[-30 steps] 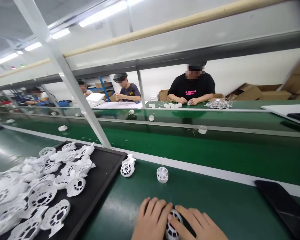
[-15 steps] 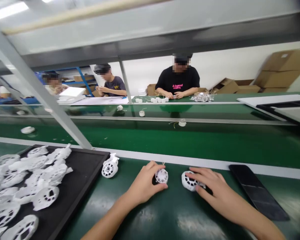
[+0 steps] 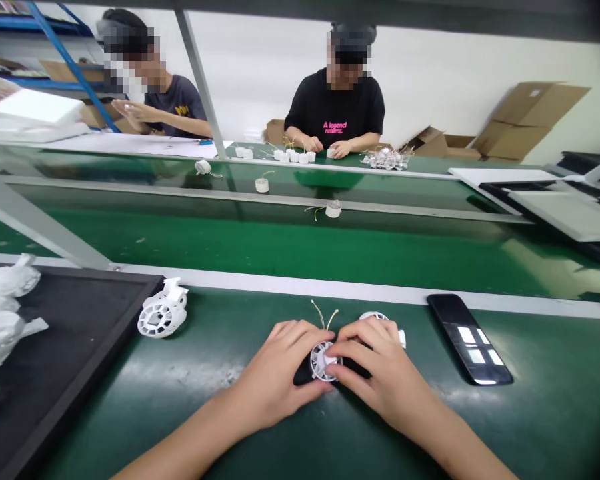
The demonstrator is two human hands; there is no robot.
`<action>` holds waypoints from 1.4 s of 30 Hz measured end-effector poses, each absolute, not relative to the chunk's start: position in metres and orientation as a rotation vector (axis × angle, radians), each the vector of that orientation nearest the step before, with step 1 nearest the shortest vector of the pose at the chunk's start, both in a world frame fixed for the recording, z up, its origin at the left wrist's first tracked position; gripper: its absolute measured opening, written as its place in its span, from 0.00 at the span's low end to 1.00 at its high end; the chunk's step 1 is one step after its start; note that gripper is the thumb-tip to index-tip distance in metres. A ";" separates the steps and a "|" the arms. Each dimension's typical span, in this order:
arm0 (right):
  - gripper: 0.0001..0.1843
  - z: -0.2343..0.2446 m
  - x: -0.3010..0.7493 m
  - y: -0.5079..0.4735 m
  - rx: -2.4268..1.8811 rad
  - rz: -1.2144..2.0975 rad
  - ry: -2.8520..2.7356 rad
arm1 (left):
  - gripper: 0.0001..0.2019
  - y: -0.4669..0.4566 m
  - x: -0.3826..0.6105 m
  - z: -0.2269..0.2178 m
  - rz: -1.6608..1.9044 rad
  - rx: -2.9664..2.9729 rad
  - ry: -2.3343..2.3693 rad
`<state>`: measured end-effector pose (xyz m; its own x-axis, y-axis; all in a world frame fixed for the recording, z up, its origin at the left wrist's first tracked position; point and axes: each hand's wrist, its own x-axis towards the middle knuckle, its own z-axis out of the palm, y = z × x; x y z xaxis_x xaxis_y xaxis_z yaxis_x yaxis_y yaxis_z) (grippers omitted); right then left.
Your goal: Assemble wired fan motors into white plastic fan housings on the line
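My left hand (image 3: pixel 275 370) and my right hand (image 3: pixel 380 370) meet over a small white round part with two thin wires (image 3: pixel 323 359) on the green bench. The fingers of both hands pinch that part from either side. Just behind my right hand lies a white slotted round housing (image 3: pixel 375 317), partly hidden by the fingers. Another white slotted housing (image 3: pixel 163 313) lies apart on the bench to the left, beside the black tray (image 3: pixel 80 333).
The black tray holds more white housings (image 3: pixel 3 307) at its left end. A dark phone (image 3: pixel 469 339) lies right of my hands. Beyond runs a green conveyor (image 3: pixel 280 240) carrying small white parts (image 3: pixel 333 209). Two people sit across it working; cardboard boxes (image 3: pixel 525 117) stand behind.
The view dropped and moved right. My hands, half a second ago apart on two separate parts, have come together on the small wired part; the slotted housing now lies behind my right hand.
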<state>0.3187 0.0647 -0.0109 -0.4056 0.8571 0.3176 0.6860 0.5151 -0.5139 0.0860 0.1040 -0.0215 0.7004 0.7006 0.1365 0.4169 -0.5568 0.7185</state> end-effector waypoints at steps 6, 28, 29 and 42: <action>0.06 -0.017 0.308 0.054 -1.318 0.422 -2.075 | 0.26 0.101 0.091 -0.021 0.555 2.207 0.902; 0.28 -0.017 0.367 0.059 -1.992 0.080 -2.196 | 0.28 0.097 0.092 -0.019 0.506 2.225 0.977; 0.29 -0.018 0.367 0.060 -1.936 0.119 -2.193 | 0.32 0.097 0.092 -0.019 0.506 2.216 0.991; 0.29 -0.004 0.308 0.053 -1.434 0.884 -1.879 | 0.61 0.084 0.097 -0.041 0.547 2.173 1.056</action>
